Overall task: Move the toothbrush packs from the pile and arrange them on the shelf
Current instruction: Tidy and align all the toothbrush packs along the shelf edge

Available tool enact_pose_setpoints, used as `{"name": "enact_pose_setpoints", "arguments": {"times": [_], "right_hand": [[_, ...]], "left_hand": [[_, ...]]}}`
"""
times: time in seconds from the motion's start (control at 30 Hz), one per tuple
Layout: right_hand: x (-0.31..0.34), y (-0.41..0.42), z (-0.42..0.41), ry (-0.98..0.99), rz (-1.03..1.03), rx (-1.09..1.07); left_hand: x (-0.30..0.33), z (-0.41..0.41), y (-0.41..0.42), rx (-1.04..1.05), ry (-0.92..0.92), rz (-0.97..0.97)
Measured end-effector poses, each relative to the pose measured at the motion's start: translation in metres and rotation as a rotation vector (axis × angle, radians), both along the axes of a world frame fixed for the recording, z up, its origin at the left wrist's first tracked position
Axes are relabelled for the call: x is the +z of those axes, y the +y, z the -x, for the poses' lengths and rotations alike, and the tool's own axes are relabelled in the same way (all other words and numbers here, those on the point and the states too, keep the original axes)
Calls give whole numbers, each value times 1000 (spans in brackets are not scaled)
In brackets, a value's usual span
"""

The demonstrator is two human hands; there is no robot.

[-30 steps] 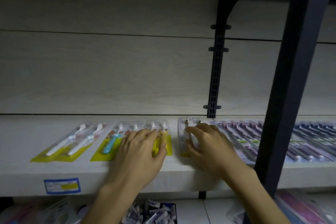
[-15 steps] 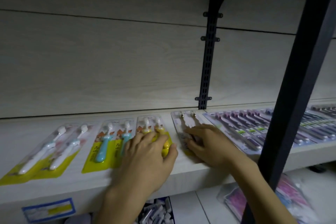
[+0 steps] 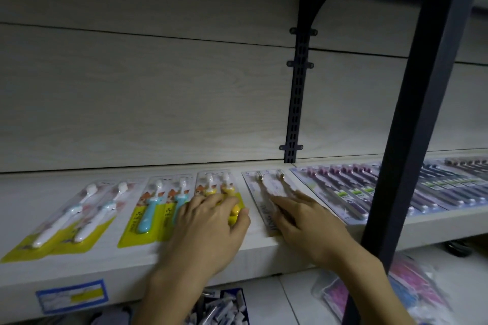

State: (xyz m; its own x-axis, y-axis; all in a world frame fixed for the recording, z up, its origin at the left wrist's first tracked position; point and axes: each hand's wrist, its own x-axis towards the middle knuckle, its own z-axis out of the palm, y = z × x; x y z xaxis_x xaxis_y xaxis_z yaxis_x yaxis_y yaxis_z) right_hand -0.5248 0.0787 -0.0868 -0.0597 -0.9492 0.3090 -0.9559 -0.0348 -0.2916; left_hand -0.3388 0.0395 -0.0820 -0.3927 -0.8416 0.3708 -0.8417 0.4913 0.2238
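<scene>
Pressing down on the shelf [image 3: 264, 248], my left hand [image 3: 211, 229] lay flat with its fingers loosely together over the lower half of the yellow-brush pack [image 3: 215, 187], the thumb hooked round that pack's right edge. My right hand [image 3: 309, 221] rested palm-down on the pale pack [image 3: 266, 187] just beside it, fingers stretched forward and slightly spread along the two brushes inside; it pinched nothing. Both packs lay flat, their bottom ends close to the shelf's front edge and their tops short of the back wall [image 3: 158, 100]. A narrow bare strip of shelf separated the two packs, under the gap between my hands.

Toward the left end, the blue-brush pack [image 3: 155, 208] touched the yellow-brush one, and the white-brush pack [image 3: 71, 216] sat apart from it, tilted, its corner reaching the front edge. Bare shelf stayed open at the far left and along the back edge behind every pack. To the right, a row of purple packs [image 3: 340, 187] began just beside the pale pack and ran on behind the dark upright post [image 3: 412, 113], which crossed in front of the shelf by my right wrist. A blue label [image 3: 71, 295] was stuck on the shelf's front face.
</scene>
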Motion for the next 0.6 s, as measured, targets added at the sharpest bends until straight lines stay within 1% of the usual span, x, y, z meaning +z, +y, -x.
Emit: {"name": "enact_pose_setpoints", "arguments": {"times": [0.13, 0.37, 0.6], "right_hand": [[-7, -4, 4, -2, 23, 12], [0, -1, 1, 10, -46, -38], [-3, 1, -1, 33, -9, -48]], "left_hand": [[-1, 0, 1, -12, 22, -11], [-2, 1, -1, -10, 35, -1], [-1, 1, 0, -15, 40, -2]]}}
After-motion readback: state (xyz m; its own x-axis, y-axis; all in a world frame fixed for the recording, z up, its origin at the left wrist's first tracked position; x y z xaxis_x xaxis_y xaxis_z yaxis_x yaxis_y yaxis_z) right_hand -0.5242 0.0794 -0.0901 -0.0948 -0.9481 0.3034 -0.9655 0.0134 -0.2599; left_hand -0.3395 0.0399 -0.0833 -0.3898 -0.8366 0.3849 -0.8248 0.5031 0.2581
